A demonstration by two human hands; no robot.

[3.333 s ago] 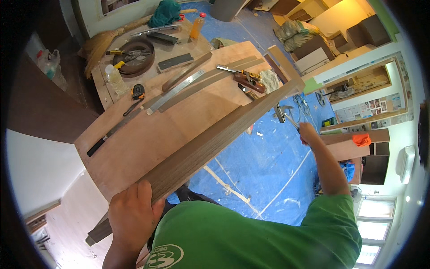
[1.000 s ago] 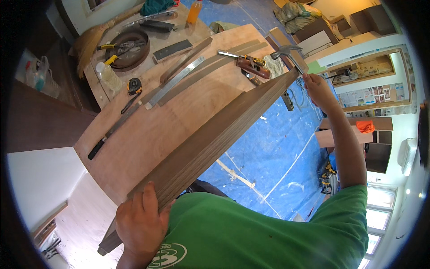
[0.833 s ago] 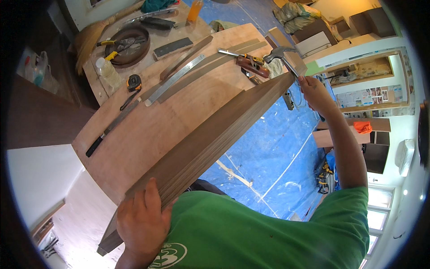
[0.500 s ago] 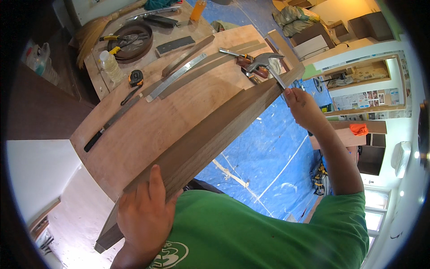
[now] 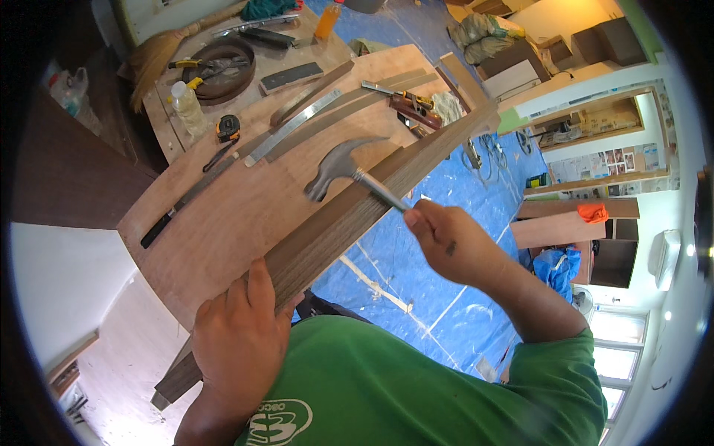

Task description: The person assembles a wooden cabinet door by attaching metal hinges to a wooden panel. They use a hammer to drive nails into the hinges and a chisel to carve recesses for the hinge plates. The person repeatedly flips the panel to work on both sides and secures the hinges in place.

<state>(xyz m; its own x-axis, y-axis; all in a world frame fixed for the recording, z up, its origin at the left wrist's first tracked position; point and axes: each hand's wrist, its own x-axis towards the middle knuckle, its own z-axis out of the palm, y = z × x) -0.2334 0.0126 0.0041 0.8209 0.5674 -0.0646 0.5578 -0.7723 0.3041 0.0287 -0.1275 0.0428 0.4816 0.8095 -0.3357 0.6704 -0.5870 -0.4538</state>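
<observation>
A long brown wood-grain board (image 5: pixel 357 219) lies along the near edge of the plywood worktop (image 5: pixel 223 215), running from lower left to upper right. My left hand (image 5: pixel 242 327) clasps its near end, fingers over the top face. In my right hand (image 5: pixel 454 241) is a claw hammer (image 5: pixel 338 169), gripped by the handle. The hammer's head hangs over the middle of the board, in front of the worktop; whether it touches the wood I cannot tell.
On the worktop lie a metal straight strip (image 5: pixel 291 128), a hand saw (image 5: pixel 182 204), a tape measure (image 5: pixel 228 129) and a wooden hand plane (image 5: pixel 415 111). Behind stand a clear bottle (image 5: pixel 187 108) and a coil of brown edging (image 5: pixel 236 80). Blue sheeting (image 5: pixel 431 267) covers the floor.
My right hand has brought the hammer left and nearer, from the board's far end to above its middle. My left hand stays on the near end.
</observation>
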